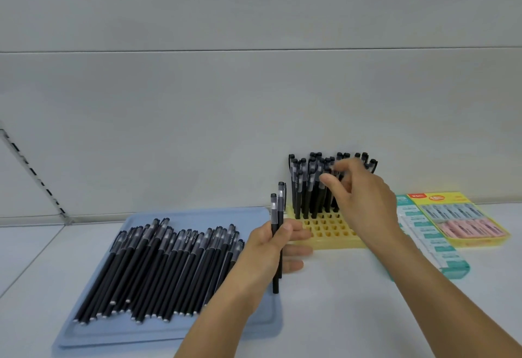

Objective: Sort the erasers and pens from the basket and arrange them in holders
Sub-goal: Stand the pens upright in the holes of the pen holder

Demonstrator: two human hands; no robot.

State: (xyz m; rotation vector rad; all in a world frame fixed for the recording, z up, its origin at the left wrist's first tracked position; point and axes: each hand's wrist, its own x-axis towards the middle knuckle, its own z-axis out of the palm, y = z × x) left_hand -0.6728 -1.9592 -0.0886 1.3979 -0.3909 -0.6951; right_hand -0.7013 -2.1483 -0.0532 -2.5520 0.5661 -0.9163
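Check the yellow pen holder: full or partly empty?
Partly empty. The yellow pen holder has pens standing in its back rows; front holes show bare.

White counter and grey wall

The white counter point(353, 301) meets a grey wall point(254, 89); a slotted rail point(34, 171) runs at the left.

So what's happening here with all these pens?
A person is sorting black pens into a yellow holder full of small holes. The left hand holds two pens upright, ready to go in. The right hand reaches among the pens standing in the holder's back rows; the front holes are not yet filled. Many more pens lie on a blue tray to the left. Packs of erasers sit to the right of the holder.
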